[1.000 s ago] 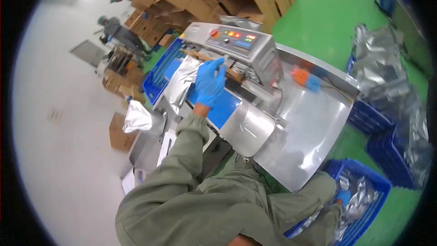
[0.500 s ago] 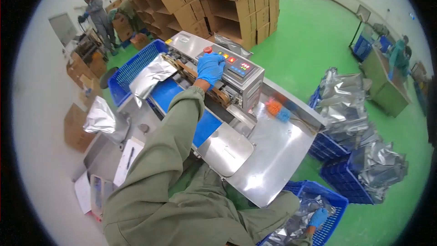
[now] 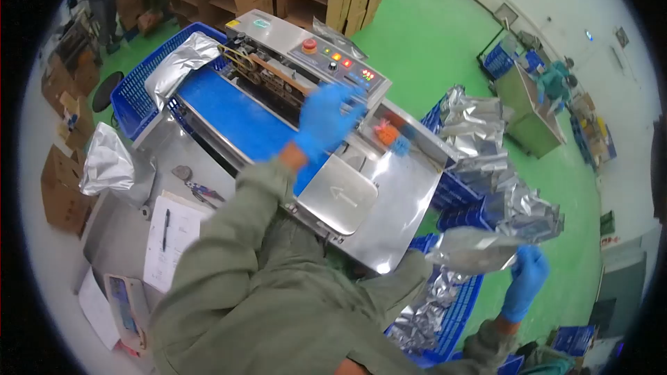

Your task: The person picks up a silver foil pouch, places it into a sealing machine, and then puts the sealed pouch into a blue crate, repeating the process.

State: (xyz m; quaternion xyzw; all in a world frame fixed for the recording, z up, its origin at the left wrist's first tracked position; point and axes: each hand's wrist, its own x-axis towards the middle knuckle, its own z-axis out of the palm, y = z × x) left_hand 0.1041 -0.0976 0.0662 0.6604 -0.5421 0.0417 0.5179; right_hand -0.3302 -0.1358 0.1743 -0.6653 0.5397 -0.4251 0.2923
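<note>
My blurred left hand [image 3: 325, 121], in a blue glove, hovers over the front of a metal band sealer [image 3: 278, 33] with its fingers apart and nothing visible in them. Beneath it runs the sealer's blue conveyor belt [image 3: 226, 107]. At the right, my gloved right hand [image 3: 526, 283] grips one end of a flat silver foil bag [image 3: 479, 250], raised above a blue crate [image 3: 464, 309] of similar bags. A filled foil bag [image 3: 182, 64] lies at the belt's far left end, partly over another blue crate [image 3: 135, 90].
A red knob [image 3: 309, 45] and lit displays top the sealer. An orange and blue object [image 3: 390, 135] rests on the steel table [image 3: 396, 198]. Paper [image 3: 174, 239] with a pen, and another foil bag [image 3: 111, 167], are at left. Crates of bags [image 3: 476, 132] stand right; co-workers are farther off.
My left hand has come off the control panel towards me and down. My right hand has risen out of the crate with a foil bag. The view has shifted.
</note>
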